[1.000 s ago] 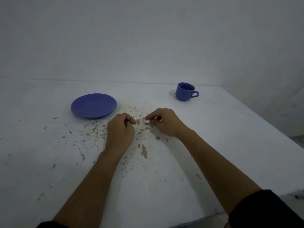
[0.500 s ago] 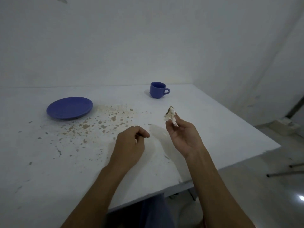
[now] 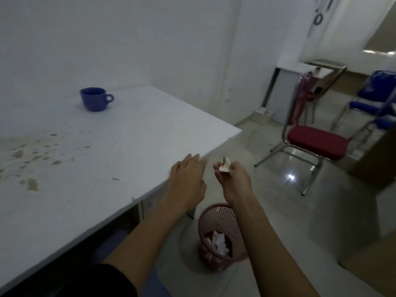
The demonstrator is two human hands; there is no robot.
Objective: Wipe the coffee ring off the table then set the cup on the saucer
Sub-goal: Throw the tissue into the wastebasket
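Observation:
A blue cup stands upright at the far side of the white table, handle to the right. Brown coffee spots cover the table's left part. The saucer is out of view. My right hand is off the table's right edge, above the floor, pinching a small crumpled, stained tissue in its fingertips. My left hand lies flat with fingers apart at the table's right edge, holding nothing.
A red mesh wastebasket with crumpled white tissue inside stands on the floor below my right hand. A red-seated metal chair and blue chairs stand to the right. A wall runs behind the table.
My view has swung right, so the saucer has left the frame. My right hand carried the tissue off the table to above the wastebasket. My left hand opened and slid to the table's edge.

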